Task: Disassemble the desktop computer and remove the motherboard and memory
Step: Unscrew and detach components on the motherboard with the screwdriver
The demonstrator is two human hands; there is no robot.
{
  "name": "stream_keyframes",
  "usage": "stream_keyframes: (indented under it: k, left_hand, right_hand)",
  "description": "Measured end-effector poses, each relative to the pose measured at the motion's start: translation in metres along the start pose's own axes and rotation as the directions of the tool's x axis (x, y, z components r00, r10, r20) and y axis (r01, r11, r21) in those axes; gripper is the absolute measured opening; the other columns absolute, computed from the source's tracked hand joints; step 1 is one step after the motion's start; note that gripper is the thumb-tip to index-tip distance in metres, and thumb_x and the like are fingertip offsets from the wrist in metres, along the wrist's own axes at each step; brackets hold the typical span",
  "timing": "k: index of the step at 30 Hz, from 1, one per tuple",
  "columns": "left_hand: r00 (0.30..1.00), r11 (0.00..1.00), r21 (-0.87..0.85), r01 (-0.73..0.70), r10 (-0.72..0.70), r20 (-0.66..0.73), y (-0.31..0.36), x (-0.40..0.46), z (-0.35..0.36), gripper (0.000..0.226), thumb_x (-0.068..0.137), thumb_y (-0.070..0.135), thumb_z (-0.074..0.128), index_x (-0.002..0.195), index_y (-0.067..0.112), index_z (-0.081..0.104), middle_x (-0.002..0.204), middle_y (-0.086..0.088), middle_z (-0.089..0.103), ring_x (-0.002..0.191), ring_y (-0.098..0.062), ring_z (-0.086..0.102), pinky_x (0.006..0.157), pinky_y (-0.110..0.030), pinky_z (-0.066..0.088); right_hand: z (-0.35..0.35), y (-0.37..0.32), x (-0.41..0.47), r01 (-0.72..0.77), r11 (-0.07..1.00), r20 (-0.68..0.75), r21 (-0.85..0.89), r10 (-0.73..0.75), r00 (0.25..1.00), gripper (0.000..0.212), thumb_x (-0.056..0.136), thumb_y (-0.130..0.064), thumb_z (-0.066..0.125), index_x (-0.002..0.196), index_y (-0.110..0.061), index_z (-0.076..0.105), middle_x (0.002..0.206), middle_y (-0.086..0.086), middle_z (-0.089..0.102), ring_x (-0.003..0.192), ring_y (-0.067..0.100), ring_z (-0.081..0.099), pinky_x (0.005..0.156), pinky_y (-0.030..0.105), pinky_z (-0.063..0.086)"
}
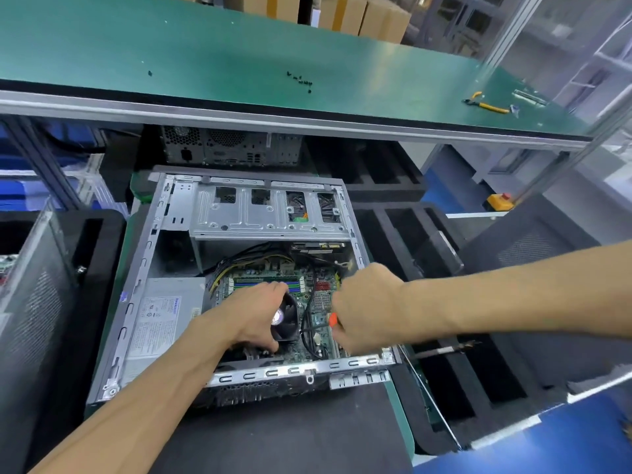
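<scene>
Open case (239, 213) laid flat below a green bench (239, 53), both hands inside.
The board (318, 323) is seen in the case beside a labelled supply (164, 319), print too blurred to read. The fan (285, 318) is gripped by the left hand (253, 319); an orange-handled tool (332, 319) is clasped in the right hand (367, 306).

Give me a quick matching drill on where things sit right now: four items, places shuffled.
Items:
1. pliers
2. power supply
3. drive cage
4. fan

Places:
A. far end of the open case
B. under the left hand
C. green shelf, right end
D. near-left corner of the case

Pairs: 1-C, 2-D, 3-A, 4-B
</scene>
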State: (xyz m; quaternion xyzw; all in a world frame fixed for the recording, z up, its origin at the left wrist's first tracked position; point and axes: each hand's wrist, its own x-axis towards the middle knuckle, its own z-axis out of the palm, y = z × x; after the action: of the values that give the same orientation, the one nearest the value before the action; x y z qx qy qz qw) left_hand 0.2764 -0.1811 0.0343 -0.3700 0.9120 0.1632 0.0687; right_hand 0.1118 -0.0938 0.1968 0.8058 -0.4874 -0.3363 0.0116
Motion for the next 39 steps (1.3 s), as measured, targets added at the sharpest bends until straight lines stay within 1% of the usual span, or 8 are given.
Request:
stream_keyframes:
  k: [2, 4, 6, 8, 12, 17, 33, 39]
  left_hand:
    - [1.0, 1.0, -0.007, 0.008, -0.008, 0.001, -0.001, -0.001, -0.001, 0.102, 0.055, 0.058, 0.083, 0.135, 0.017, 0.035, 0.128, 0.001, 0.053, 0.113, -0.02, 0.052, 0.087, -0.032, 0.045]
    - [1.0, 1.0, -0.001, 0.009, -0.009, 0.006, -0.001, -0.002, -0.001, 0.103, 0.055, 0.059, 0.083, 0.136, 0.017, 0.035, 0.13, 0.001, 0.053, 0.114, -0.02, 0.052, 0.089, -0.033, 0.046]
    - [1.0, 1.0, 0.001, 0.009, -0.009, 0.005, 0.0, -0.003, -0.001, 0.099, 0.055, 0.058, 0.083, 0.132, 0.018, 0.037, 0.126, 0.002, 0.054, 0.112, -0.02, 0.053, 0.087, -0.033, 0.046]
    - [1.0, 1.0, -0.006, 0.003, -0.003, -0.005, 0.0, -0.004, -0.001, 0.094, 0.056, 0.057, 0.082, 0.129, 0.019, 0.037, 0.122, 0.002, 0.055, 0.107, -0.019, 0.053, 0.084, -0.033, 0.048]
    - [1.0, 1.0, -0.026, -0.001, 0.001, -0.015, -0.001, -0.006, -0.001, 0.088, 0.056, 0.055, 0.081, 0.124, 0.019, 0.037, 0.115, 0.001, 0.054, 0.1, -0.019, 0.052, 0.08, -0.034, 0.048]
    - [1.0, 1.0, -0.029, 0.009, -0.009, 0.01, 0.001, -0.006, -0.006, 0.092, 0.057, 0.055, 0.084, 0.126, 0.019, 0.035, 0.113, 0.002, 0.056, 0.099, -0.02, 0.053, 0.076, -0.033, 0.046]
    - [0.999, 0.999, -0.026, 0.026, -0.025, 0.02, 0.003, -0.009, -0.01, 0.092, 0.056, 0.053, 0.082, 0.127, 0.019, 0.034, 0.112, 0.001, 0.058, 0.095, -0.02, 0.055, 0.071, -0.031, 0.043]
    - [0.999, 0.999, -0.048, 0.024, -0.023, 0.025, 0.003, -0.01, -0.011, 0.092, 0.057, 0.051, 0.081, 0.129, 0.018, 0.033, 0.114, -0.001, 0.059, 0.098, -0.021, 0.056, 0.078, -0.036, 0.05]
  right_hand:
    - [-0.002, 0.016, 0.01, -0.213, 0.904, 0.294, 0.37, 0.103, 0.95, 0.041, 0.097, -0.036, 0.038, 0.072, -0.008, 0.054, 0.07, 0.006, 0.056, 0.052, 0.017, 0.05, 0.052, 0.024, 0.039]
    - [0.001, 0.031, 0.022, -0.518, 0.486, 0.599, 0.704, -0.014, 0.801, 0.028, 0.1, -0.027, 0.042, 0.088, -0.005, 0.053, 0.068, 0.01, 0.057, 0.048, 0.019, 0.058, 0.047, 0.028, 0.053]
    - [0.003, 0.035, 0.026, -0.705, 0.1, 0.709, 0.702, -0.189, 0.679, 0.021, 0.103, -0.024, 0.046, 0.09, -0.008, 0.045, 0.059, 0.008, 0.055, 0.043, 0.014, 0.058, 0.039, 0.023, 0.051]
    - [0.005, 0.041, 0.029, -0.722, 0.005, 0.699, 0.692, -0.255, 0.668, 0.024, 0.104, -0.025, 0.047, 0.083, -0.013, 0.043, 0.053, 0.001, 0.048, 0.032, 0.006, 0.04, 0.027, 0.014, 0.031]
    - [-0.001, 0.068, 0.019, -0.655, 0.107, 0.663, 0.748, -0.155, 0.732, 0.029, 0.101, -0.037, 0.048, 0.084, -0.014, 0.054, 0.051, -0.005, 0.038, 0.031, 0.003, 0.025, 0.027, 0.014, 0.016]
    - [0.008, 0.056, 0.004, -0.665, 0.34, 0.728, 0.665, -0.1, 0.678, 0.033, 0.101, -0.043, 0.048, 0.106, -0.015, 0.063, 0.051, -0.005, 0.039, 0.031, 0.003, 0.023, 0.029, 0.014, 0.015]
    - [0.022, 0.035, 0.005, -0.608, 0.342, 0.668, 0.716, -0.083, 0.739, 0.026, 0.099, -0.04, 0.052, 0.102, -0.017, 0.064, 0.049, -0.004, 0.042, 0.03, 0.005, 0.027, 0.032, 0.012, 0.016]
    - [0.02, 0.039, 0.0, -0.613, 0.318, 0.661, 0.724, -0.067, 0.747, 0.032, 0.1, -0.043, 0.051, 0.105, -0.016, 0.067, 0.048, -0.004, 0.042, 0.03, 0.005, 0.027, 0.032, 0.012, 0.017]
